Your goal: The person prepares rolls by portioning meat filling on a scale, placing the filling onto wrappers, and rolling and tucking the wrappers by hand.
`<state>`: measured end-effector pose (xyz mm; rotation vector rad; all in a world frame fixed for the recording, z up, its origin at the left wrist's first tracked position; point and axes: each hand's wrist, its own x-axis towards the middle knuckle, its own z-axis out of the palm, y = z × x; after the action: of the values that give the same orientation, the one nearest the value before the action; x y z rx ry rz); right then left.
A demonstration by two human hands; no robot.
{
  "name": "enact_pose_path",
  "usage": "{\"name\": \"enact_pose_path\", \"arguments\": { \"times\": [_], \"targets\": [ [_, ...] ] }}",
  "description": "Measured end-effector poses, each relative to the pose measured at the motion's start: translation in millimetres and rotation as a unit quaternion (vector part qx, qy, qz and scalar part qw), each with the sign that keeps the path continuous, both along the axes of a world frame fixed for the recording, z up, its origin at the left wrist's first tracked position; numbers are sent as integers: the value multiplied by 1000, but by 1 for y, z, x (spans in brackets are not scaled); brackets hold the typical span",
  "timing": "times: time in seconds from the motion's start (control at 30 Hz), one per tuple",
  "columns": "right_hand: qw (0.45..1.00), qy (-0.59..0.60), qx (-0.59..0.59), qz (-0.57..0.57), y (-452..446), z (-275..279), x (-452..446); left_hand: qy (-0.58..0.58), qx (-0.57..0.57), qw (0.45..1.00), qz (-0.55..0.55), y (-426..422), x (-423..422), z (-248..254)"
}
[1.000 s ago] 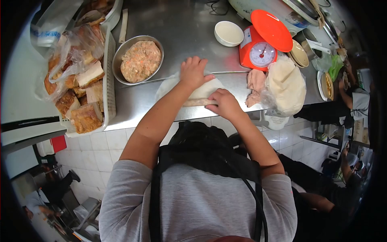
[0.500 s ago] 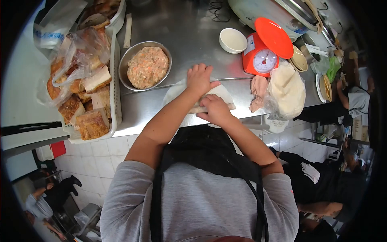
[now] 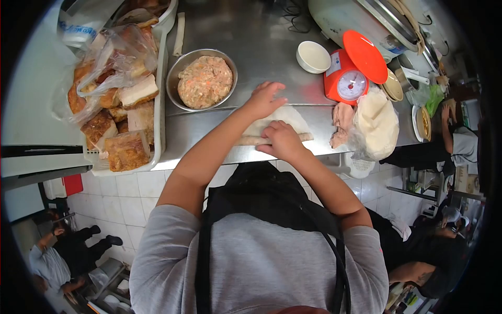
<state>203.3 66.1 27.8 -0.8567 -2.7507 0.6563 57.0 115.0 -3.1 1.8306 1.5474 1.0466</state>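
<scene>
Now, a pale roll [image 3: 251, 140] lies along the near edge of a white wrapper sheet [image 3: 294, 119], at the front of the counter [image 3: 183, 128]. On it rests the right hand [image 3: 283, 140], fingers bent over the top (whether they clamp, I cannot tell). Toward twelve o'clock, the left hand [image 3: 265, 99] has its thumb and fingers apart. Farther out, a metal bowl [image 3: 172, 88] of mince [image 3: 205, 82] sits at ten, a red scale [image 3: 335, 83] at two.

Commercial kitchen, stainless-steel counter [image 3: 261, 57], red dial scale [image 3: 334, 78], metal bowl [image 3: 174, 83] of minced mixture [image 3: 205, 82], plastic crate [image 3: 161, 110] of meat chunks [image 3: 127, 150], white tiled floor [image 3: 130, 209], people [image 3: 55, 261] around the edges.
</scene>
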Motion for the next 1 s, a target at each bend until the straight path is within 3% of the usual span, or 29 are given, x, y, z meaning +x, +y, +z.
{"name": "enact_pose_path", "arguments": {
  "times": [0.03,0.13,0.27,0.4,0.77,0.9,1.0],
  "targets": [
    [1000,5,1,-5,-3,4,-6,-61,-7,998,-16,-4,-10,5],
    [1000,29,9,-9,-10,-10,-9,-57,5,997,-44,-40,-34,36],
    [1000,13,-16,23,-6,-5,-10,91,-44,992,-76,-110,-48,46],
    [1000,12,-6,10,-15,3,-29,205,-45,978,-16,-142,-40,27],
    [987,65,131,-67,1,-20,74,201,-9,979,23,-154,-40,19],
    [987,85,119,-70,6,-20,89,222,-8,974,32,-154,-39,20],
    [991,82,83,-69,14,-18,91,169,-110,977,64,-148,-40,29]
  ]
}}
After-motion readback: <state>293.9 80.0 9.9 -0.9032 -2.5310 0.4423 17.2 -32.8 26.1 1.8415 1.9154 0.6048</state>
